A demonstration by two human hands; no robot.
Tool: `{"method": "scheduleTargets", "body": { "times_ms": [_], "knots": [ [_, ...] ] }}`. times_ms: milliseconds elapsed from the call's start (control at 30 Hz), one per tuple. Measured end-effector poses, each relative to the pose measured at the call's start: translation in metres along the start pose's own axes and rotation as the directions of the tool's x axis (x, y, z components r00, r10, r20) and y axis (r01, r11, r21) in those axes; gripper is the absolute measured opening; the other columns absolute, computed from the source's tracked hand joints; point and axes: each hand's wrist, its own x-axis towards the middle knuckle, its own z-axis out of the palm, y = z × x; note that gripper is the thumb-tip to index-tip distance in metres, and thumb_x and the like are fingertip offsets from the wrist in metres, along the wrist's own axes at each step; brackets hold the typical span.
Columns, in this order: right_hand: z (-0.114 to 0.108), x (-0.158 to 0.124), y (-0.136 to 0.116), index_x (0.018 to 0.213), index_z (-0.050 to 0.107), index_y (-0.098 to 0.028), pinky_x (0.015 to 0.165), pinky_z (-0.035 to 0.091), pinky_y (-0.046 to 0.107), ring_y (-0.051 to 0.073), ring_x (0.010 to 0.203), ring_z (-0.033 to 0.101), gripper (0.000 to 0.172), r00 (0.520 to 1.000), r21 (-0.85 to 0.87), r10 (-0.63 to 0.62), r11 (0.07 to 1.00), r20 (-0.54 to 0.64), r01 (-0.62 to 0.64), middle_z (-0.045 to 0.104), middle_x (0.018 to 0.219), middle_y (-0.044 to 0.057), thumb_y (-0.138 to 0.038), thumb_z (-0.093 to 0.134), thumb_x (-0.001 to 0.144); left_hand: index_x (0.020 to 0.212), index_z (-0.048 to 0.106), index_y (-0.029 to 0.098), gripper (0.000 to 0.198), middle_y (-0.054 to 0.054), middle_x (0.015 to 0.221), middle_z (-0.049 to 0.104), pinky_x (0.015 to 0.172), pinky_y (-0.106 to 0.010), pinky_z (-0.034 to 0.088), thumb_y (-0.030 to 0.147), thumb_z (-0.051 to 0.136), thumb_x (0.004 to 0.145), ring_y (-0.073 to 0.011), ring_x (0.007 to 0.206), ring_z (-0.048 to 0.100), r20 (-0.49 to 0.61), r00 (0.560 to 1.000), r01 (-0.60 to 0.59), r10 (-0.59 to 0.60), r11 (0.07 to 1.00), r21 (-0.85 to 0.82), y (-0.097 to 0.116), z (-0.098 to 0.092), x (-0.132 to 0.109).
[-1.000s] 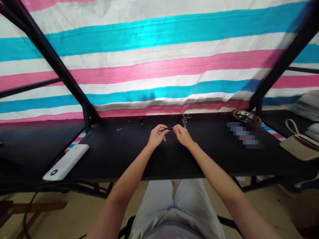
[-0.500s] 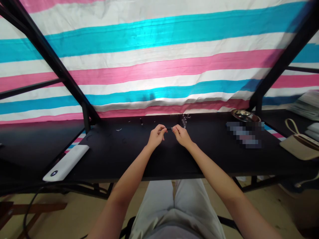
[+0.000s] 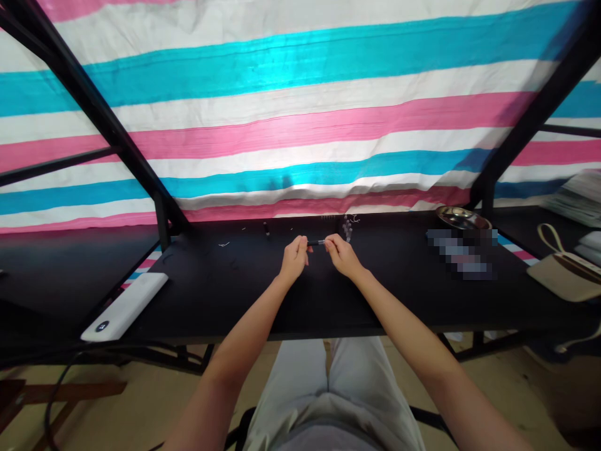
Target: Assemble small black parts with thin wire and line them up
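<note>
A slim pen, dark along most of its length with a clear greyish part to the right, is stretched level between my two hands above the black table. My left hand pinches its left end, thumb against fingers. Around the right end close the fingertips of my right hand. Just behind the right hand lies a cluster of small clear-grey pieces. Beyond my left hand a short dark tube with a pale tip rests on the table. The fingers cover both ends of the pen.
Thin white bits lie on the left half of the table. A white power bank sits at the left edge. To the right are a shiny metal dish, a blurred-out item and a beige pouch. Striped sheeting hangs behind.
My left hand has shifted its grip on the pen and its fingers sit more upright. More of the pen shows between the hands. My right hand has hardly moved.
</note>
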Motion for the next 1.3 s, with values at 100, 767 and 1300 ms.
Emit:
{"method": "scheduleTargets", "body": {
  "times_ms": [100,767,1300],
  "knots": [
    [-0.001,0.001,0.002,0.088,0.049,-0.02,0.057,0.038,0.023,0.011,0.054,0.047,0.023,1.0,0.047,0.024,0.999,-0.012,-0.023,0.049,0.067,-0.001,-0.037,0.035,0.091,0.069,0.046,0.017,0.041,0.003,0.057,0.053,0.044,-0.019,0.036,0.05,0.033,0.089,-0.0052,0.037,0.045,-0.045,0.999,0.027,-0.03,0.998,-0.054,-0.002,0.0,0.002],
    [-0.005,0.005,0.014,0.094,0.054,-0.019,0.055,0.042,0.022,0.009,0.056,0.048,0.026,0.975,0.224,0.131,0.97,-0.18,-0.089,0.054,0.076,0.0,-0.043,0.045,0.086,0.085,0.056,0.014,0.031,0.003,0.063,0.058,0.036,-0.018,0.035,0.041,0.064,0.071,-0.0039,0.034,0.045,0.072,0.988,0.149,-0.137,0.971,-0.189,-0.009,0.005,0.008],
    [0.002,0.002,0.015,0.096,0.057,-0.019,0.058,0.04,0.023,0.01,0.056,0.048,0.024,0.983,0.063,0.054,0.996,0.178,-0.067,0.057,0.068,-0.001,-0.037,0.046,0.085,0.084,0.058,0.014,0.031,0.002,0.064,0.056,0.037,-0.017,0.035,0.038,0.067,0.068,-0.0032,0.037,0.047,0.065,0.991,0.124,-0.113,0.973,-0.197,-0.007,0.003,0.008]
  ]
}}
